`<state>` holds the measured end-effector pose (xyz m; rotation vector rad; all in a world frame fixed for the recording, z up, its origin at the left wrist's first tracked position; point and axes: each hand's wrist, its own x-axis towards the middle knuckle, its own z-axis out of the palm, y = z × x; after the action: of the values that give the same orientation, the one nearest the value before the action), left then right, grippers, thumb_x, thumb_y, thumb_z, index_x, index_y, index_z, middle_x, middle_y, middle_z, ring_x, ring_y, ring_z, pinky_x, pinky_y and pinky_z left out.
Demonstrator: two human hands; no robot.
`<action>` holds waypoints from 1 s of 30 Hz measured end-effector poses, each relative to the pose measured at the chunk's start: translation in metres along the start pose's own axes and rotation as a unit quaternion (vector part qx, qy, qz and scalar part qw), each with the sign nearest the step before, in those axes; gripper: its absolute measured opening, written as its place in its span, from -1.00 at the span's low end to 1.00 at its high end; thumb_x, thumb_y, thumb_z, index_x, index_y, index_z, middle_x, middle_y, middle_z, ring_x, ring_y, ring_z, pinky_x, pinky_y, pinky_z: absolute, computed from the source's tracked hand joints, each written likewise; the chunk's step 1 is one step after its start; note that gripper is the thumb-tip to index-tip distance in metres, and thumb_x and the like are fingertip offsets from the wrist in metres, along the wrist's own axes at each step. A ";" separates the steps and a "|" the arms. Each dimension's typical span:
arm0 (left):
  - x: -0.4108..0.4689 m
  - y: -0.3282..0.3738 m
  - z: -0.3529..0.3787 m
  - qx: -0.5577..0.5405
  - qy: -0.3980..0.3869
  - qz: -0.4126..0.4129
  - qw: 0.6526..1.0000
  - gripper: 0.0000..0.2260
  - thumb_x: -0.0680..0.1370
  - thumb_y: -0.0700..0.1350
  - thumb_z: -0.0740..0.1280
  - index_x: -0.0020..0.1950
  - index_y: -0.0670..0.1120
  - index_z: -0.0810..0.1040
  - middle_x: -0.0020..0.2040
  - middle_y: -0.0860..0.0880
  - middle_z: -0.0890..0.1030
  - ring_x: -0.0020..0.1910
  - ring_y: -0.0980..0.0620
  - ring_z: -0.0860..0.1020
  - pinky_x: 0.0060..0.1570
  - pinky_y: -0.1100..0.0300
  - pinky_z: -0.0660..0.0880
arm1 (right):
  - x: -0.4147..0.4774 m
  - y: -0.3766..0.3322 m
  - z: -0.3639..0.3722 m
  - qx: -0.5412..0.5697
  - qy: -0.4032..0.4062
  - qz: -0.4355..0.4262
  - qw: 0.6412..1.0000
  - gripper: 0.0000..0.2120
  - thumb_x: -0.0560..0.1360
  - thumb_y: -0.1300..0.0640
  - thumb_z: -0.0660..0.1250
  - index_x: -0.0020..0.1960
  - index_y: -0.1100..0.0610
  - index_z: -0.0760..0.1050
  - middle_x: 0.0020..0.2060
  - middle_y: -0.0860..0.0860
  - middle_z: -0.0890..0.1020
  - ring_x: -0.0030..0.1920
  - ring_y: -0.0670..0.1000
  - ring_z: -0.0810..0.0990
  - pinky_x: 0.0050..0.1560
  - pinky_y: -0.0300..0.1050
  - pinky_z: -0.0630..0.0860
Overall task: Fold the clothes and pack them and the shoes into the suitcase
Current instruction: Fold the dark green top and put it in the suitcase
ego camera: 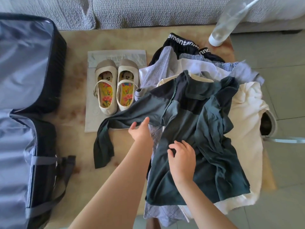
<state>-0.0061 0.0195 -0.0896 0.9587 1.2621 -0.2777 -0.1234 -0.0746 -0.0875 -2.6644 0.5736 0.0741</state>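
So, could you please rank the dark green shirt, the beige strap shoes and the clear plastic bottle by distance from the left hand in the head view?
1. dark green shirt: its sleeve touches the left hand.
2. beige strap shoes: up-left on the table.
3. clear plastic bottle: far top right.

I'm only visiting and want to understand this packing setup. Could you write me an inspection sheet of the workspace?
Surface: beige table, stained in places.
Job's things: open suitcase at left, lining showing; shoes side by side on a grey bag; pile of clothes at right, dark green shirt on top.
Clutter: clear bottle at the table's far right corner.
Hands: left hand touches the shirt's sleeve, fingers straight; right hand rests on the shirt, fingers bent, grip unclear.
Cables: nothing seen.
Surroundings: grey sofa behind the table; tiled floor at right.
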 end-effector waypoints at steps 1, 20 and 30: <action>0.001 0.000 0.000 -0.022 0.015 0.012 1.000 -0.48 0.43 -0.18 0.50 0.32 -0.04 0.37 0.04 -0.09 0.60 -0.09 0.02 0.59 0.05 0.12 0.52 | -0.002 -0.002 -0.001 0.011 -0.013 0.003 1.000 -0.79 0.35 0.26 0.51 -0.02 0.13 0.66 -0.01 0.06 0.69 0.19 0.18 0.56 0.19 0.15 0.50; -0.009 0.098 -0.152 0.116 0.233 0.347 0.901 -0.83 0.57 -0.29 0.24 -0.05 -0.04 0.55 -0.05 -0.07 0.46 -0.23 0.08 0.48 -0.04 0.16 0.50 | -0.080 -0.072 0.019 0.028 -0.265 -0.189 0.945 -0.49 0.47 -0.03 0.14 0.42 -0.02 0.35 0.37 -0.02 0.46 0.39 0.08 0.41 0.38 0.14 0.30; -0.001 0.091 -0.190 0.382 0.168 0.400 0.816 -0.76 0.52 -0.35 0.25 0.08 -0.07 0.55 0.22 -0.10 0.36 0.18 -0.09 0.42 0.17 0.12 0.36 | -0.079 -0.111 0.018 0.110 -0.297 -0.153 0.936 -0.64 0.58 0.09 0.18 0.35 0.01 0.45 0.44 -0.04 0.36 0.39 -0.01 0.38 0.37 -0.15 0.28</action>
<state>-0.0747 0.2135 -0.0453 2.2262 0.9252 0.0836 -0.1499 0.0550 -0.0508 -2.3070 -0.0317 0.6564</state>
